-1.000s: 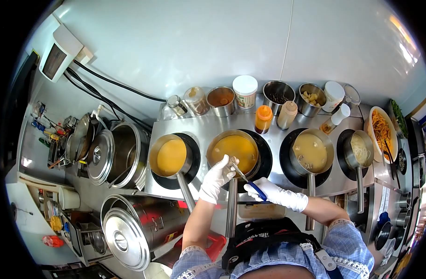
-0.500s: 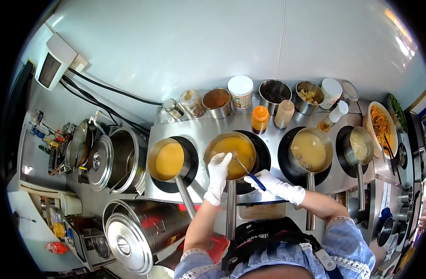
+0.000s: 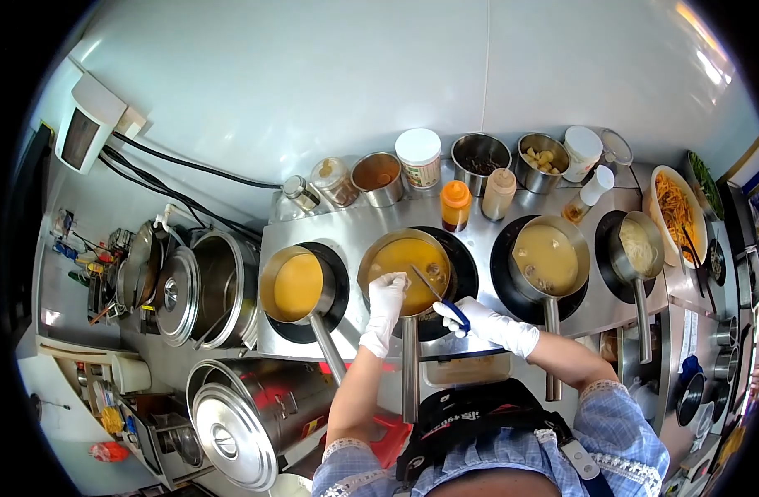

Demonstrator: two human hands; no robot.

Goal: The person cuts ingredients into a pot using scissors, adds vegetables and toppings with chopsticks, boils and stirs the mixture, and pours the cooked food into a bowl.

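My left hand [image 3: 386, 302], in a white glove, is over the left rim of a steel saucepan [image 3: 410, 373]. Its fingertips are pinched together; whatever they hold is hidden or too small to name. My gloved right hand [image 3: 495, 325] grips blue-handled scissors [image 3: 455, 314], with the blades pointing up and left over the pan. Orange-yellow broth [image 3: 396, 256] fills the pan, and a dark lump [image 3: 433, 269] shows at its right side. The scissor tips are close to my left fingers, apart from them.
Other saucepans stand on the steel stove [image 3: 359, 228]: one with yellow broth [image 3: 298, 286] at left, one with pale soup [image 3: 545, 257] and one with noodles [image 3: 638, 250] at right. Squeeze bottles [image 3: 455, 205], jars and tubs line the back. Large stockpots [image 3: 255, 406] stand at left.
The scissors have moved slightly away from my left fingers. A dark lump now shows in the broth at the right. My left hand stays pinched, and the whole view has shifted a little.
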